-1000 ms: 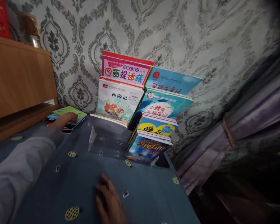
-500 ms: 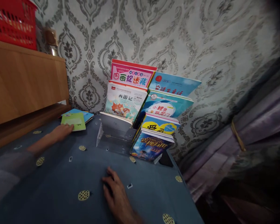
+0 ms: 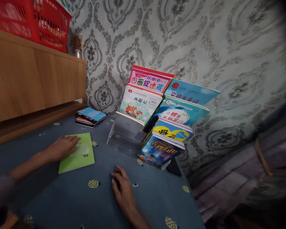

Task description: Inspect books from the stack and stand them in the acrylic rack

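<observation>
i had my left hand flat on the green book, fingers close together, unclamped. the book lay on the table, apart from the stack. my right hand rested with thumb and fingers apart, between the book and the table's right edge, in front of the rack.

Light: dim, soft, source out of view | Glare: pale sheen on the flat lime-green paper booklet under the left hand | Shadow: soft, below that forearm | Blur: left hand and grey cloth sleeve behind it smeared; draped purple-grey fabric curtain, far right of both hands, murky | Edges: stretched, right corners black
</observation>
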`<action>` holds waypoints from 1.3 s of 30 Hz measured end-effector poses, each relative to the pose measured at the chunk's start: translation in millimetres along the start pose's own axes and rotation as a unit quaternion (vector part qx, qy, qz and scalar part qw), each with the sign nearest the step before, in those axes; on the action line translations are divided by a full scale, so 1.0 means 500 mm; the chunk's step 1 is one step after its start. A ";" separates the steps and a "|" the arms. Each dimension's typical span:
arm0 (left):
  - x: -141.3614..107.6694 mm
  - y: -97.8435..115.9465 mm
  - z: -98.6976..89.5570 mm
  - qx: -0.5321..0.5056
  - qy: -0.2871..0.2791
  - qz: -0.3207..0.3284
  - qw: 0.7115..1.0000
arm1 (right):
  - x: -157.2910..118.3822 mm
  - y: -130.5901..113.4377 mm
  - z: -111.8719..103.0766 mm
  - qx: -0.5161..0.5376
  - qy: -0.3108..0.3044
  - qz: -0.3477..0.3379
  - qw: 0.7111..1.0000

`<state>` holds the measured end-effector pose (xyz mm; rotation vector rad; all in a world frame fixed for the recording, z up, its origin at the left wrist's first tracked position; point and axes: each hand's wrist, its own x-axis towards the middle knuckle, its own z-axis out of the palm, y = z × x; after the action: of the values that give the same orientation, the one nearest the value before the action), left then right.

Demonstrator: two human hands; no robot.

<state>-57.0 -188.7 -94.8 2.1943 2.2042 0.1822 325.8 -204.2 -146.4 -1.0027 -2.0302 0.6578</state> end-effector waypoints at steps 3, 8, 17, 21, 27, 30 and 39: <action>0.060 0.000 0.000 -0.006 0.014 -0.051 0.999 | -0.003 0.000 -0.003 0.004 0.001 -0.008 1.000; 0.056 0.023 0.048 -0.020 0.014 -0.040 0.999 | -0.001 0.009 -0.005 0.005 -0.001 -0.001 1.000; -0.019 0.216 0.105 -0.084 0.014 0.089 0.992 | -0.002 0.022 0.005 -0.005 0.028 -0.006 1.000; -0.036 0.324 0.136 -0.113 0.021 0.151 0.982 | -0.009 0.029 -0.001 -0.053 0.034 -0.007 0.998; -0.039 0.350 0.130 -0.226 0.049 0.187 0.955 | -0.021 0.035 -0.023 -0.161 0.040 0.011 0.986; -0.030 0.316 0.105 -0.274 0.092 0.161 0.944 | -0.017 0.012 -0.038 -0.202 0.013 0.009 0.979; -0.035 0.297 0.066 -0.163 0.127 0.191 0.960 | 0.051 -0.116 0.015 -0.209 -0.174 -0.082 0.959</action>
<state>94.4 -204.0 -113.8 2.4761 1.6591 0.8144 284.7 -216.6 -99.0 -0.9858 -2.6058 0.3352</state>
